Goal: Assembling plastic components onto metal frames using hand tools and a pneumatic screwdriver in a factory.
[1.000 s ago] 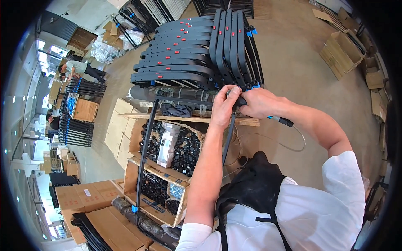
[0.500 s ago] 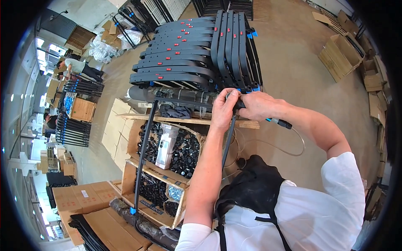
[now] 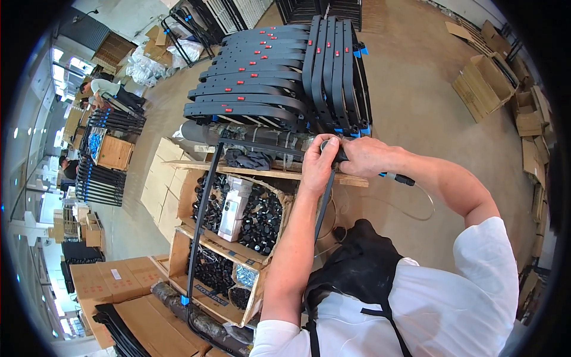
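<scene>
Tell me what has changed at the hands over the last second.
Very little. Both hands sit slightly further toward the person's left, and keep their grip: the left hand and right hand stay clamped together on the top end of the black bar. The stacked black curved parts, the wooden crate of black knobs and the cardboard boxes have not moved.

factory assembly floor, stacked black frames (image 3: 279,77), cardboard cartons (image 3: 488,86) (some flattened), crates of parts (image 3: 244,208)

Bare concrete floor (image 3: 416,101), cardboard boxes (image 3: 485,86) alongside.
</scene>
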`<control>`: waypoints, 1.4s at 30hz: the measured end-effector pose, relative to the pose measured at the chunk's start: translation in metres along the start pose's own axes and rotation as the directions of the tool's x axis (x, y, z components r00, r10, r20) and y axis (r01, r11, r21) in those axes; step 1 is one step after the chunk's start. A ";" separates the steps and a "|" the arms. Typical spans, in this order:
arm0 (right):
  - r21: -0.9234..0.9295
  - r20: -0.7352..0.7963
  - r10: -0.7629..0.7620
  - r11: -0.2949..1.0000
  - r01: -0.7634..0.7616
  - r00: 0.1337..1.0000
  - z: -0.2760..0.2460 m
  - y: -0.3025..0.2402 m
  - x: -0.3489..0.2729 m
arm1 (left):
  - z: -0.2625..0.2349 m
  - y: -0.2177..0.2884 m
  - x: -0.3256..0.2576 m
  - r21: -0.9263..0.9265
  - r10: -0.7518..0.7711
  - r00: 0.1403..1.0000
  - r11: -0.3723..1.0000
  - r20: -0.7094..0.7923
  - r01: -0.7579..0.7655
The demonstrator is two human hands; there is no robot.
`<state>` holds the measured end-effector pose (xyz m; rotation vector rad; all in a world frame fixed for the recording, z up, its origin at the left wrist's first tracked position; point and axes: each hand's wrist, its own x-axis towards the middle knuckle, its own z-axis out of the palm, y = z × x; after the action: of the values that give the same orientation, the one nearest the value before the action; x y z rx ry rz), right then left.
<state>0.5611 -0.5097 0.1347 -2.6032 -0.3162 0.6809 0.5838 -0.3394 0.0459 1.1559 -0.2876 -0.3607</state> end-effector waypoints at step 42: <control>0.007 -0.043 0.008 1.000 -0.007 0.999 -0.047 -0.188 0.172 | -0.172 0.126 0.057 0.058 0.184 0.892 0.983 -0.412 -0.176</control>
<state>0.7114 -0.3048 0.1871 -2.6097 -0.2904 0.6264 0.7207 -0.1754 0.0997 1.1834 -0.0208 0.0584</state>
